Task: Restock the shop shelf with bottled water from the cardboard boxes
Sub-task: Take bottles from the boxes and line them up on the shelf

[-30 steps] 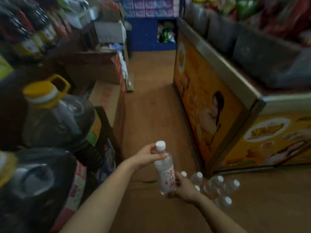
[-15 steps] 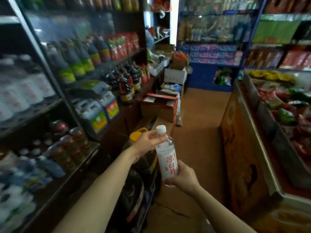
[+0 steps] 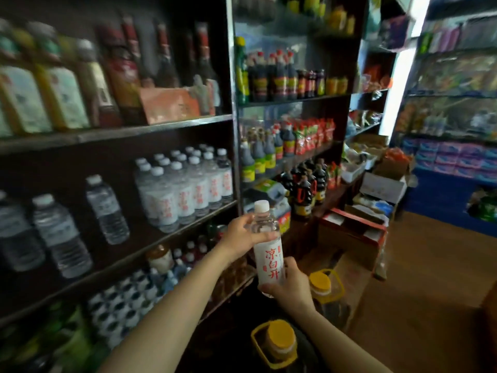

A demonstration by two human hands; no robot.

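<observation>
I hold one upright water bottle [image 3: 267, 254] with a white cap and red characters on a white label. My left hand [image 3: 239, 236] grips its shoulder just below the cap. My right hand [image 3: 289, 288] grips its base. The bottle is in front of the dark shop shelf [image 3: 172, 235], apart from it. On that shelf stands a group of several matching water bottles [image 3: 185, 189]. Left of them on the same shelf stand larger clear bottles [image 3: 107, 208]. An open red and brown cardboard box [image 3: 349, 235] sits on the floor to the right.
Large oil jugs with yellow caps [image 3: 278, 343] stand right below my arms. Dark sauce bottles [image 3: 304, 189] fill the shelves to the right. More cartons [image 3: 382, 187] line the shelf base. The brown floor aisle [image 3: 430, 278] runs right toward blue shelving [image 3: 451, 162].
My view swung up and left from the floor and the loose bottles there to the shelf. Both hands kept hold of the bottle and raised it toward the shelf with matching bottles.
</observation>
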